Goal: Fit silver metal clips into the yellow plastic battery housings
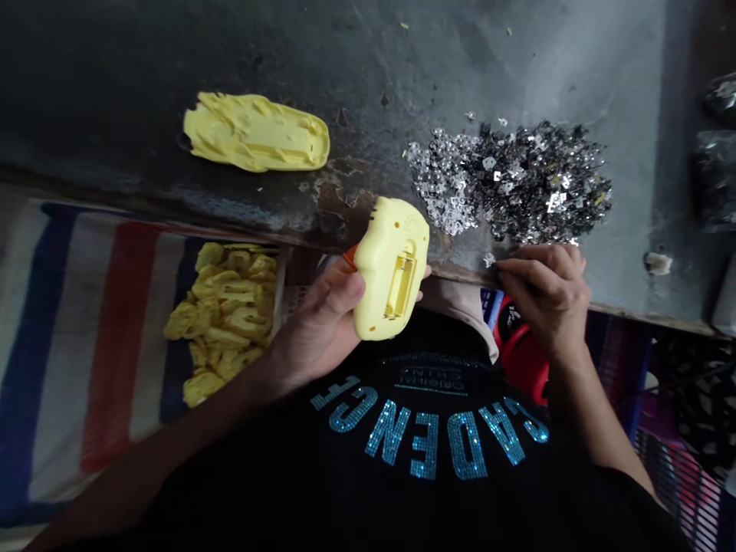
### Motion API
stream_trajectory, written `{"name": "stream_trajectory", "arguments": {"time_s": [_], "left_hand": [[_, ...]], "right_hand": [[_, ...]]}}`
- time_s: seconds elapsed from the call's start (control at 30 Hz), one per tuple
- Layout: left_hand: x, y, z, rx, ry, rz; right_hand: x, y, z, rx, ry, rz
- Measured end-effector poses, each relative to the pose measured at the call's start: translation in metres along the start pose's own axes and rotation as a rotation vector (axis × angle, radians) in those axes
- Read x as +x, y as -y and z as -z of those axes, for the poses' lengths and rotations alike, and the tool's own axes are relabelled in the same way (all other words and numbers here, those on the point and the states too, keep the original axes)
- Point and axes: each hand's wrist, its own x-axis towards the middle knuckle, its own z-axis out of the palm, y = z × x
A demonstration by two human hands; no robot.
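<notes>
My left hand (pixel 327 314) is closed around a yellow plastic toy housing (pixel 384 287), held just off the table's front edge. Its back faces me and shows a rectangular battery compartment with metal contacts inside. A bit of orange shows at its left side. My right hand (pixel 549 287) is at the table edge, thumb and fingers pinched together by a small silvery metal clip (pixel 489 260). Whether a clip is between the fingertips is too small to tell. Just beyond that hand lies a heap of shiny metal contact pieces (pixel 517 184).
Another yellow plastic shell (pixel 258 134) lies on the dark worktable (pixel 356 61). Below the edge at left, several yellow parts (pixel 230 307) are piled beside a striped sheet (pixel 123 307). A whitish scrap (pixel 658 264) and plastic bags (pixel 716 176) are at the right.
</notes>
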Motion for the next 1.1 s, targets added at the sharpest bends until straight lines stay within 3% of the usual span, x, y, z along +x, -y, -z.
{"name": "stream_trajectory", "arguments": {"time_s": [0.17, 0.4, 0.6, 0.9, 1.1], "left_hand": [[0.001, 0.002, -0.005, 0.024, -0.028, 0.028], [0.0, 0.005, -0.013, 0.057, -0.065, 0.006], [0.002, 0.008, -0.019, 0.051, -0.012, -0.004], [0.005, 0.008, -0.018, 0.06, 0.119, 0.047], [0.004, 0.012, -0.023, 0.049, 0.103, 0.087]], "right_hand": [[0.005, 0.002, -0.006, -0.027, -0.015, -0.048], [0.025, 0.004, -0.01, -0.12, 0.181, -0.01], [0.037, 0.0, 0.0, -0.078, 0.304, -0.029], [0.025, -0.014, -0.004, 0.012, 0.152, -0.095], [0.024, -0.017, -0.001, 0.132, 0.126, -0.13]]}}
